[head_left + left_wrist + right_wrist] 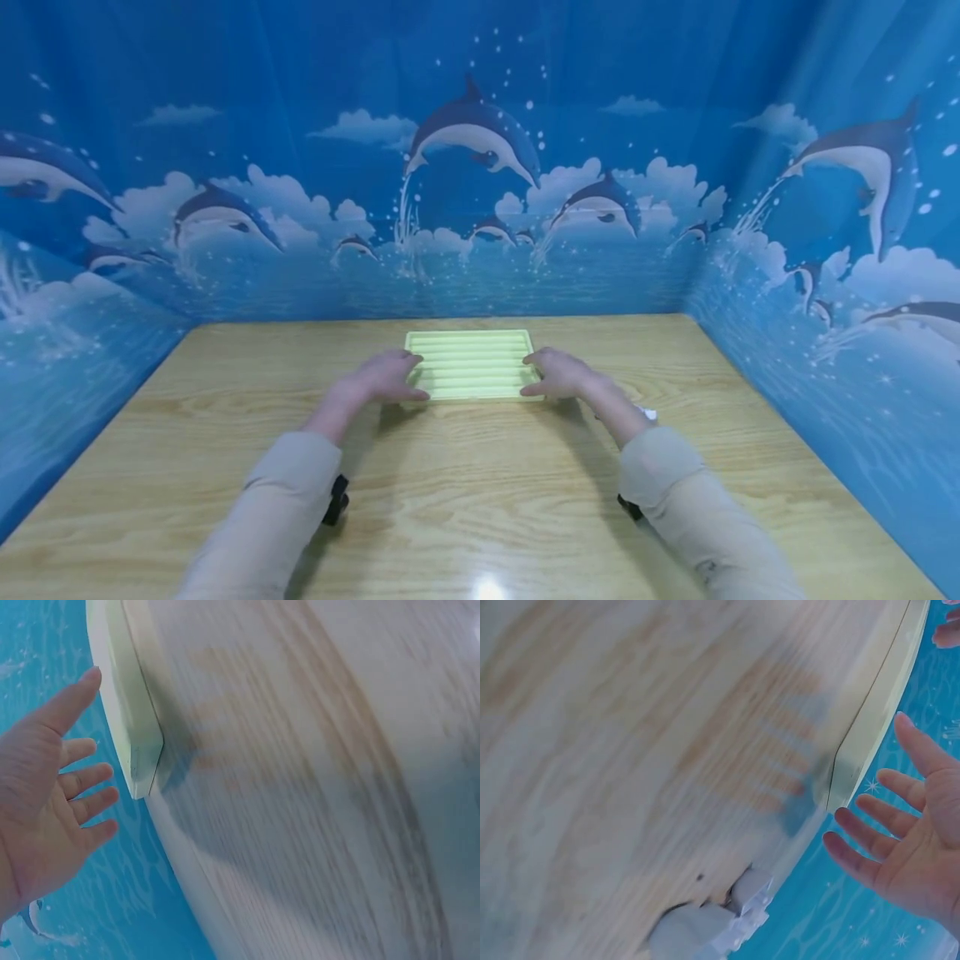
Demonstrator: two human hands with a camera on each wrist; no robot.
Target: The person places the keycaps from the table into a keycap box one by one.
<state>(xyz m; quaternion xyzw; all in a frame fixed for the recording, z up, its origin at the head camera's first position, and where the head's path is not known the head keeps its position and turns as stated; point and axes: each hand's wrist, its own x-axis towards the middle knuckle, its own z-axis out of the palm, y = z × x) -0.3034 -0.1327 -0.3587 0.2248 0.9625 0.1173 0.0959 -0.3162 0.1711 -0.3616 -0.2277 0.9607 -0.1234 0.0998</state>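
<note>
A pale green ridged tray (471, 365) lies flat on the wooden table, toward its far edge. At the tray's left end is my left hand (387, 377), its fingers spread and relaxed. My right hand (561, 375) mirrors it at the right end. In the left wrist view the left hand (45, 787) shows an empty palm, thumb near the tray's side (135, 712). The right wrist view shows the right hand (915, 817) likewise empty, fingers extended near the tray's edge (855, 750). Whether any fingertip touches the tray, I cannot tell.
A small white object (647, 412) lies beside the right forearm, partly hidden by it; up close it is a whitish, irregular shape (697, 930). Blue dolphin-print curtains (450, 275) border the wooden table (480, 483) at the back and both sides.
</note>
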